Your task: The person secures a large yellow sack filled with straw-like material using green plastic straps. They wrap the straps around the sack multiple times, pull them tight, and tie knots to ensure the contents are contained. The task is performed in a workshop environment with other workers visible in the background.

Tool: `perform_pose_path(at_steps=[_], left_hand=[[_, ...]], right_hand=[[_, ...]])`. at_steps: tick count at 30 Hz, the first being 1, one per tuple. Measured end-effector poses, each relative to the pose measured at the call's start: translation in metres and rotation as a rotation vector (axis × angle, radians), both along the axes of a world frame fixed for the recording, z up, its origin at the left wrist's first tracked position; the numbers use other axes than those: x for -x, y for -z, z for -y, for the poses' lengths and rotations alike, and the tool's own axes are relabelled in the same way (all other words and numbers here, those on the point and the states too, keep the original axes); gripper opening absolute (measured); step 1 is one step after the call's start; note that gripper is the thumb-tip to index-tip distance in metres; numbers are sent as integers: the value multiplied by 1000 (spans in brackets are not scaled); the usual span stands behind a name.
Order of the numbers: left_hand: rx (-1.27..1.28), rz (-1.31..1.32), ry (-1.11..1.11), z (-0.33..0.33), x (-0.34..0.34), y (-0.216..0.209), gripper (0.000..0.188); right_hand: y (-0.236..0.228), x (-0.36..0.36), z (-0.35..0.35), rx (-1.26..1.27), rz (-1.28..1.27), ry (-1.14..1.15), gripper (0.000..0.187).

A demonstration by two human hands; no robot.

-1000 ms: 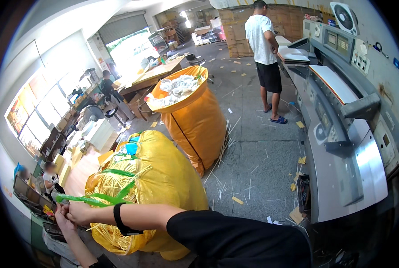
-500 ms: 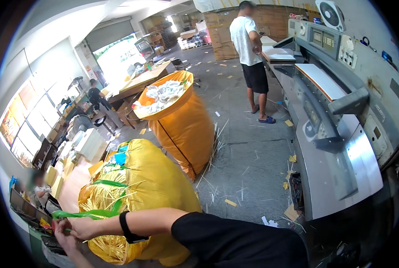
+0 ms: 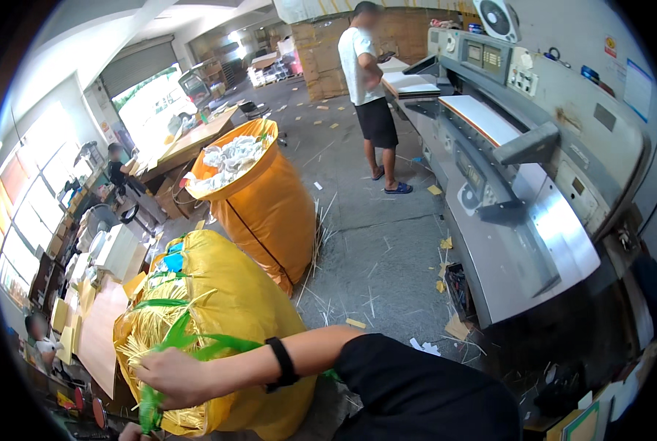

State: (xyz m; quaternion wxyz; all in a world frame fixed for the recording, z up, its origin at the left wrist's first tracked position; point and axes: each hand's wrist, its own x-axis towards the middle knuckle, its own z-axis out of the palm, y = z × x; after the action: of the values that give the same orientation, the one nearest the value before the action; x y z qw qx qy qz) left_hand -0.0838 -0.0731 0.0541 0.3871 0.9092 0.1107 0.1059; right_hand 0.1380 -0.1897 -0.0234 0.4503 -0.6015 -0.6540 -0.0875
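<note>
A bulging yellow woven sack [image 3: 258, 323] lies in front of me, its open side packed with pale yellow paper strips [image 3: 155, 323]. Across that opening runs a green plastic strip [image 3: 225, 344]. My right hand [image 3: 170, 376], with a black band on its wrist, is closed round this strip over the sack's mouth. Below it the strip hangs down toward my left hand [image 3: 133, 432], which shows only in part at the lower edge. The left fingers look closed at the strip's lower end.
An upright orange sack [image 3: 266, 213] of white scraps stands behind. At right is a long grey cutting machine [image 3: 483, 184], with a person [image 3: 361, 73] beside it. Two more people are at the left, near a work table [image 3: 97, 331]. Paper scraps litter the floor [image 3: 387, 250].
The view has swung right, so the scene sits further left. My hands have come apart: the right moved rightward over the sack's opening with the green strip, the left dropped to the lower edge.
</note>
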Motion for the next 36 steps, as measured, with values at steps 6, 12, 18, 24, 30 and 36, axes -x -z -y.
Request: perform_pose_path(at_steps=[6,12,18,24,30,36], left_hand=[[-229,-48,269,-12,39,33,10],[-166,35,360,-31,53,60,8],[-435,159,508,-31,77,84,10],[-589,91,561,-7,93,59,10],[-677,106,480,-35,106,57,8],[-519,50,423,-38,103,83,13]], right_hand=[[-1,63,46,96,143,87,77],[59,125,14,197,-460,-125,50],[77,150,48,332,30,268,17],[90,161,72,372,160,322,17],[82,151,81,386,108,312,15],[148,110,153,570,-44,429,15]])
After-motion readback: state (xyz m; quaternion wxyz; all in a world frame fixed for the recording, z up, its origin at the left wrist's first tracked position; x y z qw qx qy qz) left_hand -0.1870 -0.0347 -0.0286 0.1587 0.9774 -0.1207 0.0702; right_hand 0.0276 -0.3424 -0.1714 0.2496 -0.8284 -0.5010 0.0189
